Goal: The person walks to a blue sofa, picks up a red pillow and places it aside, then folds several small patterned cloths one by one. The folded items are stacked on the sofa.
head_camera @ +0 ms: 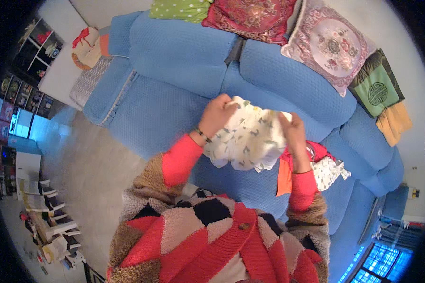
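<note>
A white printed cloth garment point(249, 138) hangs between my two hands above the blue sofa seat. At its upper left corner, my left hand point(217, 115) grips the edge, with a beaded bracelet at the wrist. My right hand point(294, 131) holds the upper right edge. Behind and below my right forearm lie a red cloth point(320, 150), an orange cloth point(284, 178) and another white printed cloth point(327, 173) on the sofa. The garment's lower folds hang loosely, and its exact kind cannot be told.
The quilted blue sofa point(156, 113) curves around in front of me. Along its back stand a green dotted cushion point(179, 9), a red cushion point(251, 17) and a floral cushion point(334, 46). A green cloth point(377, 88) lies at the right. Shelves and a dining table with chairs stand left.
</note>
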The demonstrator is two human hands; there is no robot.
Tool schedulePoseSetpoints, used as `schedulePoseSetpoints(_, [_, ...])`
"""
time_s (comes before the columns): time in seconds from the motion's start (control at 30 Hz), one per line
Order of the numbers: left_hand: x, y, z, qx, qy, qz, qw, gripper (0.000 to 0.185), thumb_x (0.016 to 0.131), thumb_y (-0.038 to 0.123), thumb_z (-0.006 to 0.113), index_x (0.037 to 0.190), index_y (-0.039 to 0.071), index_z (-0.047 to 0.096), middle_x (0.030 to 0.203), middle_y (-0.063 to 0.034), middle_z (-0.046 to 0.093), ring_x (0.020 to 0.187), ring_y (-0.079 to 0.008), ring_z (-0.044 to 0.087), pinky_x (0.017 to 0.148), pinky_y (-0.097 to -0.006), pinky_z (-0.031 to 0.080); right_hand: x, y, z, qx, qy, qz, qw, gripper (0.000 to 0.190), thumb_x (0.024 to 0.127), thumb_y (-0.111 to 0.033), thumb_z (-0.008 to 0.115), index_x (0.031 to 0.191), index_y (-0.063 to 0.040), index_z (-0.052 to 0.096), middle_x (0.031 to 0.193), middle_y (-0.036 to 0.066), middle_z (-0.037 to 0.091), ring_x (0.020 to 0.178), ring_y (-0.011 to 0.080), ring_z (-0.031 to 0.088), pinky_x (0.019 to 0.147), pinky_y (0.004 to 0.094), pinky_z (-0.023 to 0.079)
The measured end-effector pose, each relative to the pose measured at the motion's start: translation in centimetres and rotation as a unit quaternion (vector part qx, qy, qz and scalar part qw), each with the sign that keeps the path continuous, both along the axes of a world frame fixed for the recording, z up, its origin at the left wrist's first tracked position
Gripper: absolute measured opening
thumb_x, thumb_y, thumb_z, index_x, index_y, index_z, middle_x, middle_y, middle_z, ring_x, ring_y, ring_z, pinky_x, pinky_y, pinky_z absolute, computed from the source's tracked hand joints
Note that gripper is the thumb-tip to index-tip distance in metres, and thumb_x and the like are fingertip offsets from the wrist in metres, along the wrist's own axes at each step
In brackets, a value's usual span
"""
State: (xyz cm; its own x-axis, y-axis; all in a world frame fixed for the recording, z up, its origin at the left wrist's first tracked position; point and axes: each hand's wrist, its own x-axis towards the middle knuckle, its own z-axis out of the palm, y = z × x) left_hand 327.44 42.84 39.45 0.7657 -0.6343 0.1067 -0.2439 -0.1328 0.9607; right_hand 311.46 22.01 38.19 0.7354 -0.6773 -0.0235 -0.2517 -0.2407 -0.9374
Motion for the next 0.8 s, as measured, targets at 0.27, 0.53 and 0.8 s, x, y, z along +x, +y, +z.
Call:
schedulePoseSetpoints(0.27, [-9.8, -1.9, 2.4, -0.081, -0.253, -0.219, 0.939, 0.042, 0.080, 0.014, 0.063, 0.119, 0.006, 0.051, 0.113, -0.0154, 0.057, 0.099, -0.0325, 0.059, 0.082, -0.0395, 0.048, 0.4, 6.2, 5.2, 0.191, -0.217, 0.053, 0.956, 0.038, 0.087, -0.003, 0.060, 0.123, 0.000, 0.049, 0.105, 0.005, 0.061, 0.094, 0.0106, 0.057, 0.082, 0.0238, 0.046])
schedulePoseSetpoints(0.53, [0.0, -0.2, -3.5, -0.139, 0.017, -0.006, 0.990, 0.028, 0.086, 0.022, 0.065, 0.108, 0.006, 0.059, 0.108, -0.0027, 0.059, 0.096, -0.0138, 0.056, 0.084, -0.0289, 0.045, -2.9, 1.9, 12.7, 0.120, -0.279, 0.143, 0.942, 0.045, 0.079, -0.004, 0.068, 0.120, 0.001, 0.051, 0.108, 0.006, 0.061, 0.096, 0.0119, 0.059, 0.086, 0.0260, 0.046])
schedulePoseSetpoints(0.8, [-3.0, -0.5, -10.3, -0.039, 0.429, -0.103, 0.897, 0.052, 0.094, 0.053, 0.042, 0.116, 0.007, 0.055, 0.114, -0.0046, 0.057, 0.099, -0.0156, 0.055, 0.088, -0.0313, 0.041, -3.1, 1.8, 16.0, 0.122, -0.380, 0.152, 0.904, 0.062, 0.072, -0.010, 0.073, 0.125, 0.004, 0.044, 0.106, 0.011, 0.062, 0.095, 0.0177, 0.062, 0.086, 0.0291, 0.048])
